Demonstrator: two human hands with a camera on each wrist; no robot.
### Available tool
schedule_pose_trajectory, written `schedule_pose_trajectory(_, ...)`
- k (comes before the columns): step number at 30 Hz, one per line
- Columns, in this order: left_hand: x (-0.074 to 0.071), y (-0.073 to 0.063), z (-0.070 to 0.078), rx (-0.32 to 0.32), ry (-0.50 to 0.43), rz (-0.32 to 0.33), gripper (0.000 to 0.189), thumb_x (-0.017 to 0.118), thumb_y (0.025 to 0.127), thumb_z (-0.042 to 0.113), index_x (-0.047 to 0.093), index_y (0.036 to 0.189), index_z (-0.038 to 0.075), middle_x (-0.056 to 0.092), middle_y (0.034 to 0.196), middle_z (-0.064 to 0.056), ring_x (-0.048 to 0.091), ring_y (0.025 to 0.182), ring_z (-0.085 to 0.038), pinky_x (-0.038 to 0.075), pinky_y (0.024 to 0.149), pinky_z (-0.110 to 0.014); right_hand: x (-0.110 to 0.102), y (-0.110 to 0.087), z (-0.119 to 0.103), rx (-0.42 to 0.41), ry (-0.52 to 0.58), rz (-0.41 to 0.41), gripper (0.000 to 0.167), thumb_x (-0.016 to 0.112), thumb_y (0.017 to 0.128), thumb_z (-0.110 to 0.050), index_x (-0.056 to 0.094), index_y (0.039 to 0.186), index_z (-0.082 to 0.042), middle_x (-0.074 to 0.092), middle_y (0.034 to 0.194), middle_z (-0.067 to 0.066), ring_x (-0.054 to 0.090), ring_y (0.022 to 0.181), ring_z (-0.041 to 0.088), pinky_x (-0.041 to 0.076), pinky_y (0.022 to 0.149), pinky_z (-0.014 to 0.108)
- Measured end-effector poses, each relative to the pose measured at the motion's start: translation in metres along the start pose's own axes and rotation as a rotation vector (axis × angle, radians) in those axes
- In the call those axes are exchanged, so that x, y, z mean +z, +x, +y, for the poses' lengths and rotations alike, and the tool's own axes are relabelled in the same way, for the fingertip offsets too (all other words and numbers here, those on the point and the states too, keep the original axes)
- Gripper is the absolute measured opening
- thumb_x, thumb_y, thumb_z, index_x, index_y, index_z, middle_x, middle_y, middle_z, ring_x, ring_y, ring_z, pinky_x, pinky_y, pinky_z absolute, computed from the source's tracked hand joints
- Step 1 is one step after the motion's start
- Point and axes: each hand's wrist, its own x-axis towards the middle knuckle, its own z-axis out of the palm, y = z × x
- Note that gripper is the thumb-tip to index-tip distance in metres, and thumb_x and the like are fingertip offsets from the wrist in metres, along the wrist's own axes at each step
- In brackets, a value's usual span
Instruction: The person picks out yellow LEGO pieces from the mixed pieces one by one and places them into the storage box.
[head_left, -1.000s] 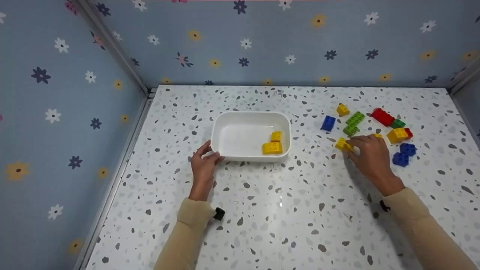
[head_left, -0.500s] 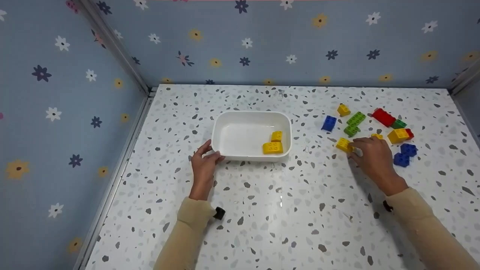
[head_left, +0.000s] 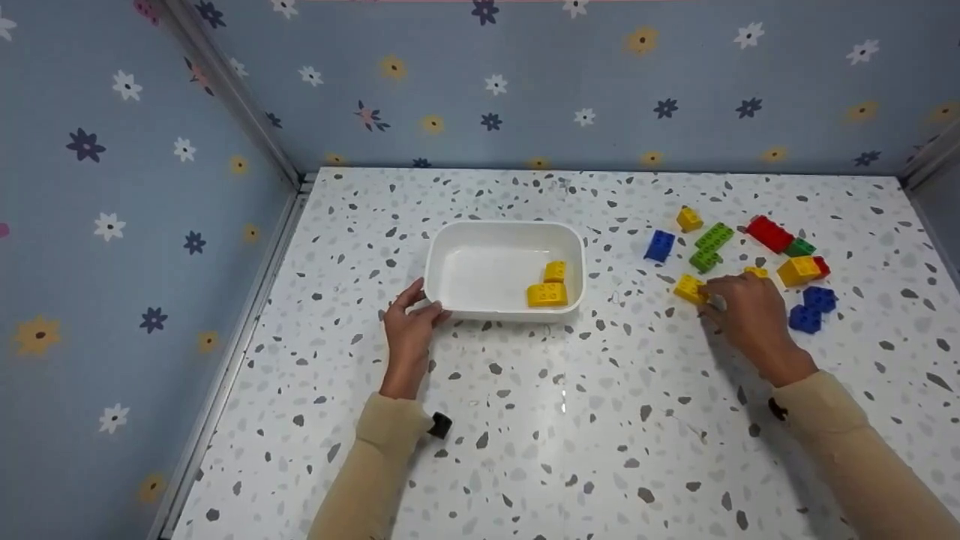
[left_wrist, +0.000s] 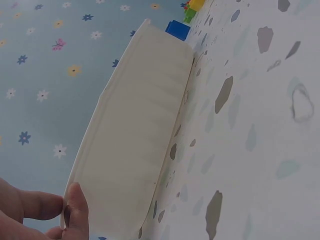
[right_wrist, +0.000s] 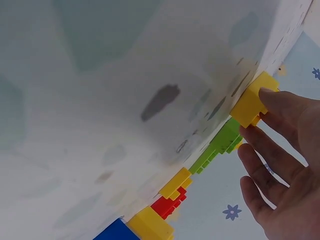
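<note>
My left hand grips the near left corner of a white plastic tub, thumb on the outside of its rim in the left wrist view. Inside the tub, two yellow toy bricks lie against the right end. Over at the right, my right hand pinches a yellow toy brick by one end. The right wrist view shows the thumb on that yellow brick and the other fingers spread below, with the brick close to the tabletop.
Around the right hand lie a blue brick, green bricks, a small yellow brick, a red brick, a larger yellow brick and blue bricks. Patterned walls border the speckled table.
The view has shifted very slightly. Both hands stay nearly in place, the left at the tub's corner and the right at the yellow brick.
</note>
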Motion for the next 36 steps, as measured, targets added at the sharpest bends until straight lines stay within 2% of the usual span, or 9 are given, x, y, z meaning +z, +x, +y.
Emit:
schedule_pose_trajectory(10, -0.003, -0.002, -0.002, 0.028, -0.025, -0.038, 0.056, 0.06, 0.098, -0.015, 0.049, 0.153, -0.005, 0.048, 0.132, -0.022, 0.065, 0.092, -0.016, 0.065, 0.084, -0.02, 0.004, 0.001, 0.0, 0.001, -0.031, 0.051, 0.026, 0.085, 0.087, 0.002, 0.08, 0.111, 0.005, 0.077, 0.108, 0.026, 0.062, 0.095, 0.044, 0.052, 0.089, 0.063)
schedule_pose_trajectory(18, -0.002, -0.001, -0.002, 0.029, -0.023, -0.03, 0.057, 0.061, 0.098, -0.014, 0.049, 0.153, -0.006, 0.048, 0.131, -0.021, 0.066, 0.095, -0.018, 0.065, 0.083, -0.02, 0.001, -0.001, -0.002, 0.003, -0.021, 0.059, 0.024, 0.085, 0.087, 0.0, 0.08, 0.111, 0.005, 0.077, 0.108, 0.026, 0.062, 0.096, 0.043, 0.051, 0.089, 0.063)
schedule_pose_trajectory(26, -0.001, -0.002, 0.0, 0.017, -0.009, -0.018, 0.057, 0.061, 0.097, -0.014, 0.051, 0.153, -0.004, 0.048, 0.133, -0.021, 0.065, 0.096, -0.018, 0.065, 0.084, -0.021, -0.005, 0.002, -0.01, 0.003, -0.035, 0.072, 0.025, 0.086, 0.087, 0.0, 0.08, 0.111, 0.003, 0.077, 0.111, 0.025, 0.061, 0.1, 0.043, 0.052, 0.095, 0.063)
schedule_pose_trajectory(33, -0.001, 0.0, -0.002, 0.015, -0.009, -0.018, 0.057, 0.061, 0.098, -0.013, 0.051, 0.153, -0.004, 0.048, 0.133, -0.022, 0.066, 0.097, -0.019, 0.066, 0.084, -0.021, -0.009, 0.006, -0.018, -0.013, -0.043, 0.104, 0.024, 0.085, 0.087, 0.0, 0.081, 0.11, 0.003, 0.077, 0.112, 0.024, 0.062, 0.101, 0.043, 0.053, 0.096, 0.062)
schedule_pose_trajectory(36, -0.002, 0.0, -0.003, 0.02, -0.022, -0.025, 0.057, 0.061, 0.098, -0.015, 0.05, 0.153, -0.005, 0.048, 0.133, -0.023, 0.066, 0.095, -0.02, 0.066, 0.084, -0.021, -0.011, 0.008, -0.022, -0.017, -0.05, 0.109, 0.024, 0.086, 0.086, 0.0, 0.081, 0.11, 0.002, 0.077, 0.112, 0.024, 0.062, 0.104, 0.043, 0.051, 0.102, 0.065)
